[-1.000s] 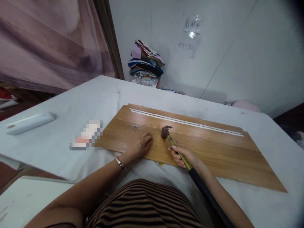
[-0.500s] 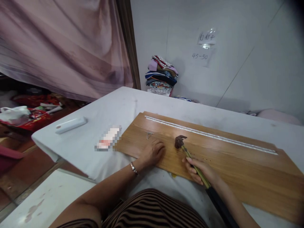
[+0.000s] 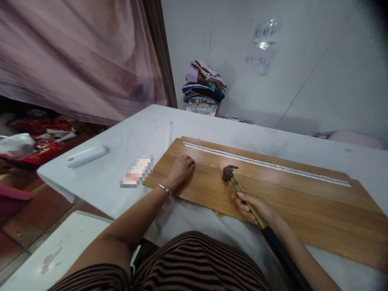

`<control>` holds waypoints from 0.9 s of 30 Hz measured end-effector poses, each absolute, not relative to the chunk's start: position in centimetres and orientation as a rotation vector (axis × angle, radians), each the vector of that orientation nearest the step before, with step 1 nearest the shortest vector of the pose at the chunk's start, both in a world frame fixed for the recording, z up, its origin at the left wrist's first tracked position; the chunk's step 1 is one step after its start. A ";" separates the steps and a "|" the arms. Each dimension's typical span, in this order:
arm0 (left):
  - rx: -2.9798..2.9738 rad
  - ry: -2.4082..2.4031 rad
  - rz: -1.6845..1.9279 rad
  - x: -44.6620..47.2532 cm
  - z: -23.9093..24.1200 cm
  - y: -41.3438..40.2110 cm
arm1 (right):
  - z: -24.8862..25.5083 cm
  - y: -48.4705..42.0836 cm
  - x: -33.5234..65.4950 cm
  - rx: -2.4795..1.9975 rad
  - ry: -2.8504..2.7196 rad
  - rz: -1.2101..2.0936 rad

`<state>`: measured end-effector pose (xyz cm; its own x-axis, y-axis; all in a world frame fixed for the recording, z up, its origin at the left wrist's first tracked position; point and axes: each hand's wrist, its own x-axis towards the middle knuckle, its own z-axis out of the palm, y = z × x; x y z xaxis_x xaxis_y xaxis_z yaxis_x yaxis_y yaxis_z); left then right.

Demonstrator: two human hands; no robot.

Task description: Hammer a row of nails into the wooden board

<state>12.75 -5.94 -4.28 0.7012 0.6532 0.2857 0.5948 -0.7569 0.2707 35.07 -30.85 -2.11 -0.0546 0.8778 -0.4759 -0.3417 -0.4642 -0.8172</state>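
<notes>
My right hand [image 3: 249,207] is wrapped round the yellow shaft of a claw hammer [image 3: 228,173]; its dark head hovers at or just above the wooden board [image 3: 206,188], and I cannot tell if they touch. The black grip runs back under my forearm. On the left part of the board lies my left hand [image 3: 182,167], fingers curled downward over the spot where small nails lay. The nails are hidden under it, and what the fingers hold, if anything, does not show. Several small dark dots mark the board just beyond my right hand.
Two pale strips [image 3: 266,163] run along the board's far side. The board lies on a white-covered table [image 3: 133,121]. To the left are a white oblong object [image 3: 87,156] and a blurred-out flat item [image 3: 137,171]. Folded clothes [image 3: 203,89] are stacked by the wall.
My left hand has moved forward and left, onto the small nails, which it now covers. My right hand and the hammer have stayed nearly in place. The view has tipped slightly.
</notes>
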 end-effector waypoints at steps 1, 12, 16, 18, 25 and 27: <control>2.751 1.035 0.545 12.9 -4.3 -5.8 | -2.0 -30.9 35.1 -1.280 -0.642 1.679; 2.747 0.924 0.681 13.4 -4.5 -7.8 | -0.9 -31.0 35.0 -1.266 -0.631 1.652; 2.724 0.665 0.642 14.3 -4.6 -10.9 | -0.9 -31.0 35.0 -1.266 -0.617 1.676; 2.683 0.616 0.619 14.7 -4.7 -12.3 | -0.9 -31.0 34.9 -1.260 -0.621 1.673; 2.692 0.552 0.600 15.1 -5.6 -14.1 | -1.0 -30.9 34.9 -1.232 -0.610 1.666; 2.696 0.551 0.611 15.1 -5.9 -14.0 | -1.2 -30.8 34.8 -1.240 -0.610 1.677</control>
<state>15.13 -14.02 -5.86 0.8340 0.4329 0.3420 0.2954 -0.8740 0.3858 34.85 -30.78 -1.18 -0.0561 0.8867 -0.4589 -0.3851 -0.4432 -0.8095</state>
